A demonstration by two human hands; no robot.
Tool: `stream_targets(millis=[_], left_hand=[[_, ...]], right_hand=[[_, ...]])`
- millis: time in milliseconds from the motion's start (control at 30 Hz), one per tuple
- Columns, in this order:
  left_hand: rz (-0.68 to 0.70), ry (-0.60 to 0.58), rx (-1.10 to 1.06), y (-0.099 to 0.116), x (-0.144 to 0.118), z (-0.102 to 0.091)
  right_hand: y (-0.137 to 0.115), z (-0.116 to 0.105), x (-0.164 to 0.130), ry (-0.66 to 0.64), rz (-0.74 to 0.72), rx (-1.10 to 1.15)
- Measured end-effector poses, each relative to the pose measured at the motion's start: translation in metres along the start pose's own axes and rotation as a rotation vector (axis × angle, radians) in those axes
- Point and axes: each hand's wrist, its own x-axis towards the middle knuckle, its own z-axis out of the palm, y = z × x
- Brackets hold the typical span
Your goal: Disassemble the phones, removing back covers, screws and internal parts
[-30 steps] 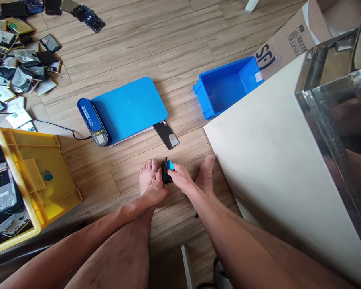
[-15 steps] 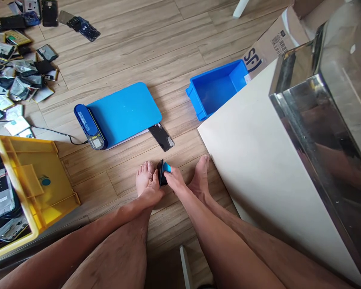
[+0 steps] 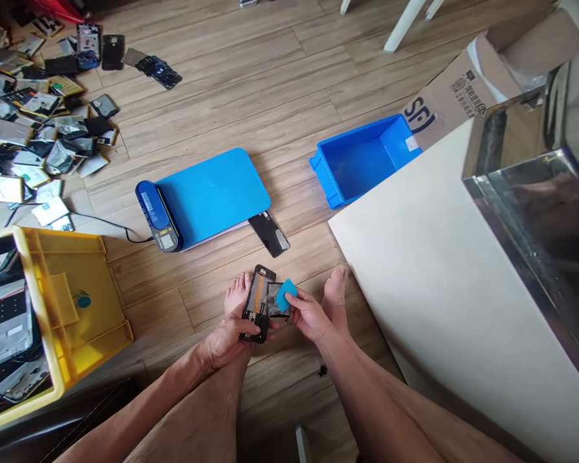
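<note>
Just on your side of the blue mat (image 3: pixel 212 193), the phone (image 3: pixel 257 299) that stood edge-on between your hands half a second ago is now turned so its opened inside faces up. Your left hand (image 3: pixel 226 337) keeps its grip around the phone's near end, thumb on top. Your right hand (image 3: pixel 311 315) has a narrow grip, pinching a blue pick (image 3: pixel 285 294) that has come into full view over a flat battery (image 3: pixel 273 301); I cannot tell whether that battery is free of the phone.

The phone is a black frame with an orange strip inside; the battery looks wrinkled and silvery, the pick thin and smooth. A glossy dark panel (image 3: pixel 269 235) pokes out at the mat's near right corner.

All this sits above a wood-grain plank floor (image 3: pixel 212 116). Left of the mat is a yellow plastic crate (image 3: pixel 84 276); right of it are a white slab (image 3: pixel 429 257), a blue bin (image 3: pixel 327 180) and a cardboard box (image 3: pixel 444 106). Beyond its left end spreads a heap of flat batteries (image 3: pixel 38 135).
</note>
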Motion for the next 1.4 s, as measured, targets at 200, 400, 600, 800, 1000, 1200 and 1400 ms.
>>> stream_targets(millis=[200,400,600,800,1000,1200,1400], left_hand=[[-0.149,-0.340,-0.479,0.019,-0.011,0.000],[-0.137,-0.409,-0.573,0.032,-0.020,-0.010],[-0.050,-0.190,-0.550,0.042,-0.012,-0.032],[-0.010,-0.144,-0.720,0.050,0.007,-0.021],[-0.024,-0.121,-0.689,0.056,0.010,-0.012],[-0.003,-0.032,-0.682,0.048,0.012,-0.013],[0.000,0.021,-0.630,0.051,0.012,-0.020]], right_hand=[[-0.026,-0.005,-0.006,-0.080,0.016,0.063],[-0.058,-0.028,-0.014,-0.092,0.062,0.021],[-0.096,-0.039,-0.008,0.014,-0.018,-0.009],[-0.094,0.007,-0.023,-0.013,-0.103,-0.128],[-0.086,0.034,-0.027,-0.024,-0.119,-0.313],[-0.070,0.045,-0.014,-0.010,-0.086,-0.496],[-0.054,0.055,-0.013,-0.104,-0.017,-0.532]])
